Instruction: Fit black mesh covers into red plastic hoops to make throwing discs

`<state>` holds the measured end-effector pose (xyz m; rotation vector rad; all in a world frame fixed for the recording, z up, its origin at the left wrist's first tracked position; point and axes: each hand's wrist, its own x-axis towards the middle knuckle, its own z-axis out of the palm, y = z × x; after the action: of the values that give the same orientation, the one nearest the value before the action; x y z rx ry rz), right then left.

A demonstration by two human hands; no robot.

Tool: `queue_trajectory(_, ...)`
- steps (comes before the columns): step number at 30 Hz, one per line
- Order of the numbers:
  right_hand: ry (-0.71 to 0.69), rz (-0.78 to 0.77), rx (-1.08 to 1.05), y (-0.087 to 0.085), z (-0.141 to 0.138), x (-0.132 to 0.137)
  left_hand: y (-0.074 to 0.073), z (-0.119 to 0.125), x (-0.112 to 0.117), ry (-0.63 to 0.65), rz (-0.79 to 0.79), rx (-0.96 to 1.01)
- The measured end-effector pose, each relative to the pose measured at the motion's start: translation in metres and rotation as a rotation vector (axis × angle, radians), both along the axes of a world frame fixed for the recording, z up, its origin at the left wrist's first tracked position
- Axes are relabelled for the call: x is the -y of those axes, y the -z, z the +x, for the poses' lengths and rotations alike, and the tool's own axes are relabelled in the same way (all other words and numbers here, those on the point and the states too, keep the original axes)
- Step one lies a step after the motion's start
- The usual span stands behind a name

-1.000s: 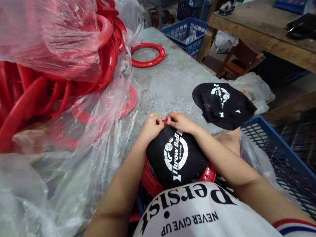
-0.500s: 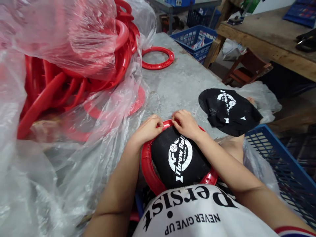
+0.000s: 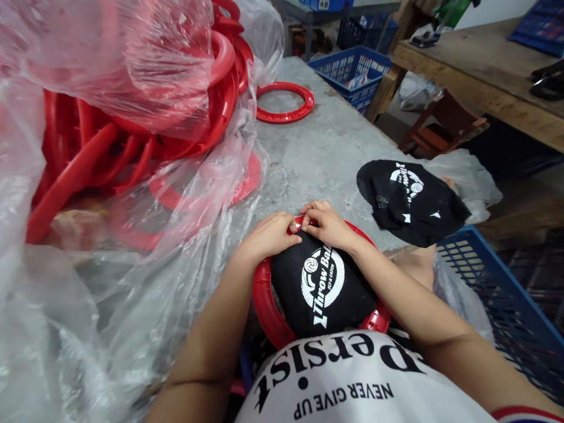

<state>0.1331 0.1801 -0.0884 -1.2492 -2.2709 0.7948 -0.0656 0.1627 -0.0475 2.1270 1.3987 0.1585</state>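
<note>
A red plastic ring (image 3: 263,296) rests against my body at the table's near edge, with a black mesh cloth (image 3: 321,285) printed "Throw Ball" stretched over it. My left hand (image 3: 269,234) and my right hand (image 3: 325,222) meet at the ring's far rim. Both pinch the edge of the black cloth there, fingers curled closed. A small pile of the same black printed cloths (image 3: 409,200) lies on the table to the right, beyond my right forearm.
A clear plastic bag full of red rings (image 3: 132,117) fills the left half of the grey table (image 3: 326,147). One loose red ring (image 3: 285,102) lies farther back. Blue crates (image 3: 497,288) stand at right and behind; a wooden bench (image 3: 480,64) at top right.
My two hands have drawn closer together on the far rim, still pinching the cloth. The ring and cloth stay in place; the view shifted slightly.
</note>
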Motion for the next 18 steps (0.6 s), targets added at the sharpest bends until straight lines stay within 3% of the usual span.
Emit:
queue_trajectory(10, 0.046, 0.005, 0.035, 0.001, -0.005, 0.0, 0.005, 0.006, -0.002, -0.085, 0.046, 0.001)
queue_trajectory(18, 0.044, 0.039, 0.075, 0.002, -0.007, 0.001, 0.019, 0.005, -0.011, -0.158, 0.033, 0.015)
